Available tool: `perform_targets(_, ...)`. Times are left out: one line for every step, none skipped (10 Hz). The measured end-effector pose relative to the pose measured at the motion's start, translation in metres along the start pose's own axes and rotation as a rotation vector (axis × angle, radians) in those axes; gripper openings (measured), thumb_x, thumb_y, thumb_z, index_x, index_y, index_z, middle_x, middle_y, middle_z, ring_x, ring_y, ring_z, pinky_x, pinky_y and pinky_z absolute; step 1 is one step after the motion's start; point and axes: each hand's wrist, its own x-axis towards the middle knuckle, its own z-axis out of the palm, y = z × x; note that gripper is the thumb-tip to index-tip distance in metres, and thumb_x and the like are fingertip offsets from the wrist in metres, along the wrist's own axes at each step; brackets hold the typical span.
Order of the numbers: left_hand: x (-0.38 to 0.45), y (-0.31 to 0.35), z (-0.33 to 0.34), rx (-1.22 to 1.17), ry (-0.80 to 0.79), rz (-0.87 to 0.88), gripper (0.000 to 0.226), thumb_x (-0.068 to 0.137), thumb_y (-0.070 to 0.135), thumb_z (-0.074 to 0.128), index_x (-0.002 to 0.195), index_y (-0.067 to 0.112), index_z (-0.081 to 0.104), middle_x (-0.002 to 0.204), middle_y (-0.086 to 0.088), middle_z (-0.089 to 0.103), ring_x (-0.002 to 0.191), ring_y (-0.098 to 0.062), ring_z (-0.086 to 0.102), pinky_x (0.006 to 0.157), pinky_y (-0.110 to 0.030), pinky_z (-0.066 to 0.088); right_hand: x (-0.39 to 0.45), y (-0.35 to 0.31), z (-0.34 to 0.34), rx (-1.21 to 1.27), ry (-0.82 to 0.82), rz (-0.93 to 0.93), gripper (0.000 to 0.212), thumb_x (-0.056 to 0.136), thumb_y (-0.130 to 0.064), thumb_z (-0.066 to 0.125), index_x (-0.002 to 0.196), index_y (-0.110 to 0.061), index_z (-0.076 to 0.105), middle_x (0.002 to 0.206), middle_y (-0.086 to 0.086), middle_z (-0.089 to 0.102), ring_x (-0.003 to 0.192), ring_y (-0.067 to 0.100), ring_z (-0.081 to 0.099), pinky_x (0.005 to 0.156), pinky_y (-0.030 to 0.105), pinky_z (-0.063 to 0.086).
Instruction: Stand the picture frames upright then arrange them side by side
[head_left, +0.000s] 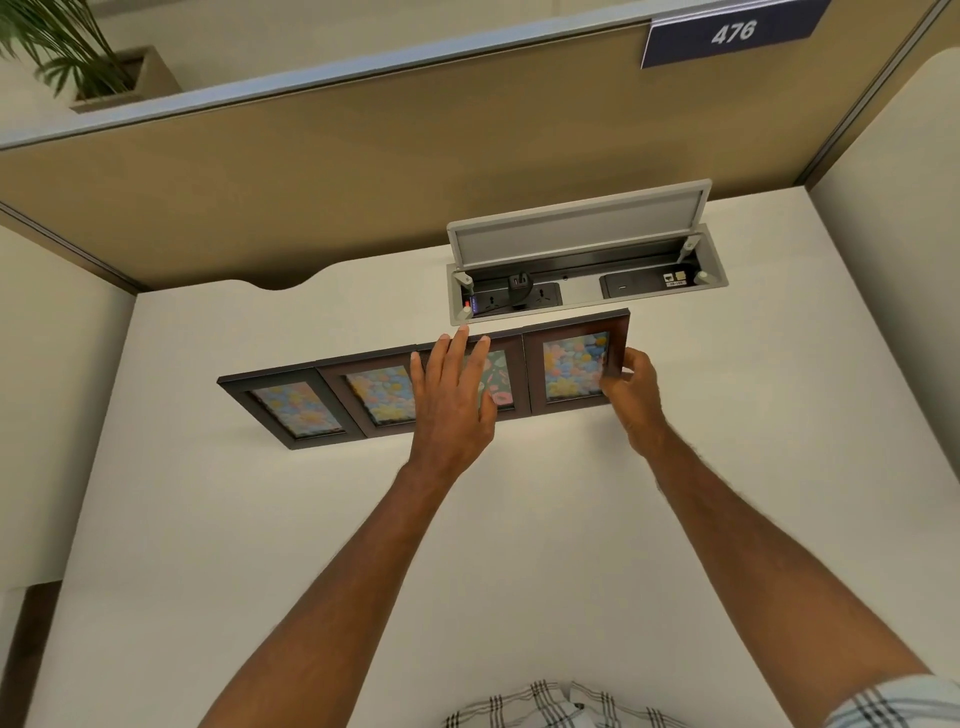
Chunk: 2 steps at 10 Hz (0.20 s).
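Observation:
Several dark brown picture frames with pastel flower prints stand upright in a row on the white desk (311, 519). The leftmost frame (291, 408) and the second frame (376, 395) touch side by side. My left hand (452, 395) lies flat with fingers spread over the front of the third frame (498, 379), hiding most of it. My right hand (631, 395) pinches the lower right corner of the rightmost frame (574, 366), which stands slightly higher than its neighbours.
Just behind the frames an open desk power box (582, 265) has its grey lid raised, with sockets and a plug inside. A tan partition wall (415, 171) runs behind the desk, carrying a sign "476" (732, 32). A potted plant (78, 57) stands beyond at far left.

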Motion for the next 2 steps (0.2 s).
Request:
perform_targets(-0.019,-0.002,0.005,0.010,0.036,-0.017,0.069,0.089,0.026,0.050,0.155,0.022,0.031,0.166,-0.006,0.021,0.156,-0.027,0.013,0.125,-0.058,0.006,-0.024,0.015,0.004,-0.071,0.186,-0.031,0.049,0.088,-0.011,0.071,0.132,-0.009,0.049,0.138,0.014,0.052,0.124,0.030,0.055,0.098,0.046,0.055)
perform_targets(-0.051,-0.010,0.011,0.001,0.077,-0.054,0.063,0.090,0.027,0.049,0.151,0.021,0.037,0.164,-0.006,0.027,0.154,-0.027,0.020,0.125,-0.054,0.009,-0.064,0.037,0.018,-0.120,0.256,-0.104,0.045,0.085,-0.006,0.071,0.125,-0.007,0.052,0.130,0.015,0.053,0.116,0.032,0.057,0.094,0.044,0.055)
